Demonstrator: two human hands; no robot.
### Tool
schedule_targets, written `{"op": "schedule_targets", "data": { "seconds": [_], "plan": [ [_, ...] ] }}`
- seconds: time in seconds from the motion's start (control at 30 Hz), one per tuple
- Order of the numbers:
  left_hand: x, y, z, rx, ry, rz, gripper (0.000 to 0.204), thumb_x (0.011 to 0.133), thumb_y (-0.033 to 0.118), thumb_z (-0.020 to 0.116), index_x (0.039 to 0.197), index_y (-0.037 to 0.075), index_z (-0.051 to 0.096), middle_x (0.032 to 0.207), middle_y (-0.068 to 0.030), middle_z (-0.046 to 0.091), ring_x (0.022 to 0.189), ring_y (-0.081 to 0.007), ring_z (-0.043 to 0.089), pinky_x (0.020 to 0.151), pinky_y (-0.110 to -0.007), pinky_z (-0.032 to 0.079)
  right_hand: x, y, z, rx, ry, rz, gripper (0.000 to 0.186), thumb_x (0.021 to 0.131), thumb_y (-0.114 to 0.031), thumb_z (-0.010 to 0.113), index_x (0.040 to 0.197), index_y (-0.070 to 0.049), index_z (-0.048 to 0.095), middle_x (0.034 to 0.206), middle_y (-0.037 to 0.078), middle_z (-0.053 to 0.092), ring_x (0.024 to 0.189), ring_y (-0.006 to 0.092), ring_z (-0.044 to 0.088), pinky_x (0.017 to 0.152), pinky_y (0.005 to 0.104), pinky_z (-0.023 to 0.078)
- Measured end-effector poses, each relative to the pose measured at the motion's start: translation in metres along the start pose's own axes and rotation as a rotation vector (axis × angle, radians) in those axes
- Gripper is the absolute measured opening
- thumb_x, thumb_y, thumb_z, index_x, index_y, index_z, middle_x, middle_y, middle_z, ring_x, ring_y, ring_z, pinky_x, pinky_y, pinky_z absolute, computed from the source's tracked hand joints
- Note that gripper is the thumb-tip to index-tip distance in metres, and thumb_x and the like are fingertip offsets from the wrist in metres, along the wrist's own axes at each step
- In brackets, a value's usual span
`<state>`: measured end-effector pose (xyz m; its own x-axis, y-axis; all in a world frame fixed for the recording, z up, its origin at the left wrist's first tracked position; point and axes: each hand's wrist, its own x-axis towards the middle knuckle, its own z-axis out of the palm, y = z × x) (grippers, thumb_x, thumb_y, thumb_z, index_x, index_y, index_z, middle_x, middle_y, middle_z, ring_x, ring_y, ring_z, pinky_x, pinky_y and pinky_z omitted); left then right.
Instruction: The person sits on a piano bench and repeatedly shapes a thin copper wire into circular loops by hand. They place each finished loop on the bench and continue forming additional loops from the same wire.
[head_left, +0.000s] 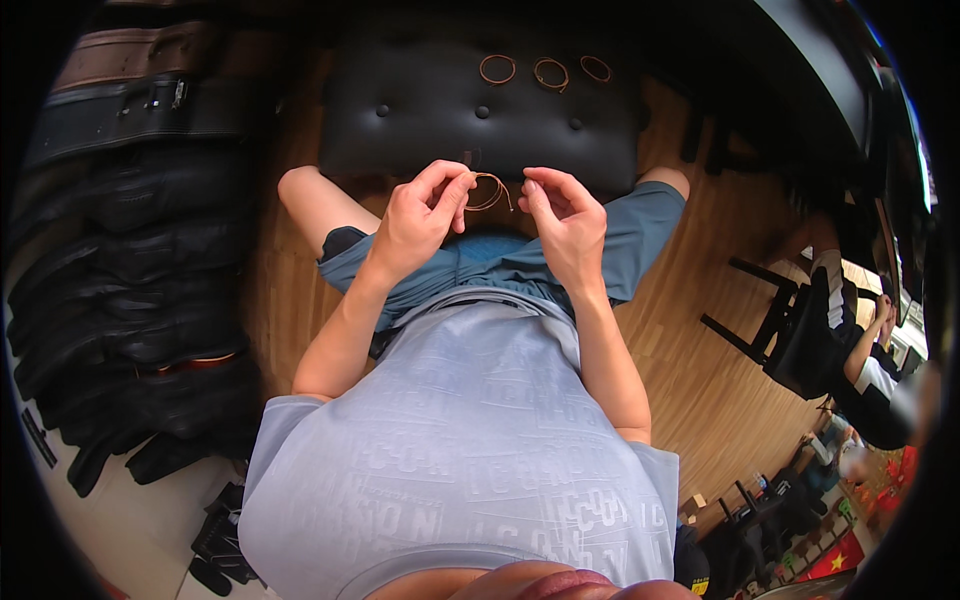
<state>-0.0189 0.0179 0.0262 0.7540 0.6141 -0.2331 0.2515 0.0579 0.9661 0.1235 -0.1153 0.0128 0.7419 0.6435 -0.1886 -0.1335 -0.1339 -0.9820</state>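
Observation:
A copper-coloured coiled guitar string (487,207) is pinched between the thumb and fingers of my left hand (418,220). Its loose end sticks out to the right and carries a small knob. My right hand (570,222) is held up just right of the coil, thumb and fingertips drawn together; whether a thin piece of the string is between them cannot be made out. Beyond my hands, a black padded bench (410,145) with buttons bears three more coils in a row: a left coil (482,72), a middle coil (537,78) and a right coil (583,68).
Black instrument cases (160,240) are stacked along the left, with a brown case (140,50) at the far end. On the right another person (850,340) sits on a black chair (770,320). Wooden flooring (690,390) runs between. A dark glossy piece of furniture (830,80) stands far right.

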Motion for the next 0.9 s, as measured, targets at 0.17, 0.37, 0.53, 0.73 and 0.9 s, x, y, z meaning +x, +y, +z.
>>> {"op": "schedule_targets", "data": {
  "seconds": [0.17,0.37,0.53,0.73,0.9],
  "plan": [
    [-0.002,0.000,0.010,0.049,-0.009,0.034,0.018,0.104,0.018,0.057,0.104,0.002,0.064,0.069,-0.0002,0.059,0.060,-0.0063,0.057,0.055,-0.023,0.043,-0.009,-0.003,-0.006,-0.251,-0.076,-0.062,0.017,0.090,-0.009,0.075,0.105,-0.003,0.075,0.086,0.003,0.071,0.071,0.0068,0.059,0.063,0.0223,0.047],
    [-0.002,-0.006,0.010,-0.195,-0.078,-0.015,0.019,0.105,0.019,0.056,0.103,0.001,0.063,0.070,0.0004,0.057,0.060,-0.0063,0.056,0.056,-0.022,0.045,-0.006,0.001,0.004,-0.053,-0.065,0.058,0.020,0.090,-0.009,0.075,0.108,-0.001,0.075,0.098,0.008,0.076,0.085,0.0124,0.072,0.077,0.0244,0.056],
    [-0.004,-0.003,0.002,-0.354,-0.124,-0.064,0.019,0.106,0.019,0.055,0.103,0.001,0.063,0.072,0.0005,0.056,0.061,-0.0065,0.056,0.057,-0.022,0.048,-0.006,-0.004,0.016,-0.003,-0.096,-0.035,0.030,0.092,-0.010,0.074,0.119,0.001,0.071,0.109,0.011,0.075,0.100,0.0165,0.071,0.090,0.0274,0.055],
    [-0.009,-0.009,0.004,-0.337,-0.092,-0.017,0.018,0.106,0.018,0.055,0.103,0.001,0.063,0.072,0.0005,0.056,0.062,-0.0071,0.056,0.058,-0.023,0.048,-0.003,0.010,0.017,0.102,-0.204,0.141,0.033,0.092,-0.011,0.074,0.121,0.002,0.069,0.113,0.012,0.073,0.102,0.0177,0.070,0.090,0.0294,0.056],
    [-0.005,-0.013,-0.002,-0.211,-0.046,0.037,0.018,0.105,0.017,0.056,0.104,0.001,0.063,0.073,0.0003,0.057,0.063,-0.0073,0.057,0.060,-0.023,0.049,-0.001,0.003,0.008,0.524,-0.377,0.381,0.038,0.092,-0.008,0.072,0.127,0.004,0.064,0.107,0.013,0.072,0.101,0.0181,0.068,0.091,0.0320,0.054]
  ]
}}
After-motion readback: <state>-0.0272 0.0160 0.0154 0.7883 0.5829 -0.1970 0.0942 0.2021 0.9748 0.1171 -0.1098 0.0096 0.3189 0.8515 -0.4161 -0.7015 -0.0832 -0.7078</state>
